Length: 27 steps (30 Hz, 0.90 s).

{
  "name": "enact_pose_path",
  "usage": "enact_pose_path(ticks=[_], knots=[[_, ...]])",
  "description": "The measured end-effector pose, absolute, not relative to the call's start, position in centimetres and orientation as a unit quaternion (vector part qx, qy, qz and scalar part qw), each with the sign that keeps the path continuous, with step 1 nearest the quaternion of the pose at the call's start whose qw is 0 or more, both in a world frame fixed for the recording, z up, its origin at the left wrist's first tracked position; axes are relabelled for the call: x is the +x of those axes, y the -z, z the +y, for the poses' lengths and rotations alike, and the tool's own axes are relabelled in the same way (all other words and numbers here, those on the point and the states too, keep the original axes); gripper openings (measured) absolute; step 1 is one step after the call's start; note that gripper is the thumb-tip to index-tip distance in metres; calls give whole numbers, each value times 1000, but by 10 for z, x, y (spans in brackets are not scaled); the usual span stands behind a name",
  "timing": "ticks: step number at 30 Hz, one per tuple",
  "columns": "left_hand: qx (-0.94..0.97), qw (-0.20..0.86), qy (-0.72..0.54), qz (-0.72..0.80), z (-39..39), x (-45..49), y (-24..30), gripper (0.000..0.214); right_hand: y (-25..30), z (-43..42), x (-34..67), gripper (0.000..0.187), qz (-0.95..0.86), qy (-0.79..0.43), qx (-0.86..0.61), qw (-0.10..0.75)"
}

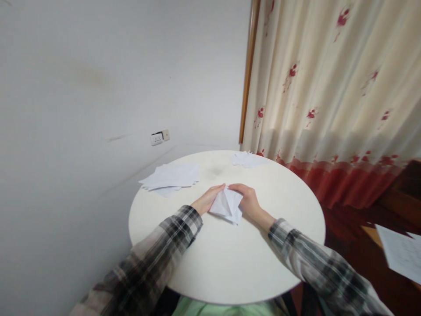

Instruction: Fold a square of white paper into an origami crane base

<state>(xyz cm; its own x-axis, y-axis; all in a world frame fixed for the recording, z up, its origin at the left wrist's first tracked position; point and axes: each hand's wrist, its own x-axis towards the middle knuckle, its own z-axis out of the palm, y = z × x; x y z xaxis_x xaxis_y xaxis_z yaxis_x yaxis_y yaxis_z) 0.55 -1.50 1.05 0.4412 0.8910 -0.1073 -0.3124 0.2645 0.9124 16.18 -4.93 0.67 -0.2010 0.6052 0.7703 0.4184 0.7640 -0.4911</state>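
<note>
A small folded sheet of white paper (226, 204) is held between my hands above the middle of the round table. Creases and a raised triangular flap show on its face. My left hand (209, 198) grips its left edge, with the thumb near the top corner. On the other side my right hand (246, 199) is closed round the upper right edge, its fingers bent over the top. The undersides of the paper and some fingertips are hidden.
The white round table (230, 263) carries a stack of white paper (173, 175) at the left and some paper pieces (248, 159) at the far edge. A wall with a socket (157, 139) borders the left; a curtain (329, 109) hangs behind at right. More sheets (399, 250) lie lower right.
</note>
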Motion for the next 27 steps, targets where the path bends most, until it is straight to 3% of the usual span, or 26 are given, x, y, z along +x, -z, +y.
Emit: enact_pose_path(ticks=[7,16,27], knots=[[462,701,-435,327,-10,4,-8,21,-6,-44,162,25,-735,-128,-357,562],[515,593,-467,406,-3,-2,1,37,-8,-43,161,30,-708,-172,-367,578],[669,361,-447,471,13,-7,9,34,-12,-35,169,18,-547,-357,-434,621]])
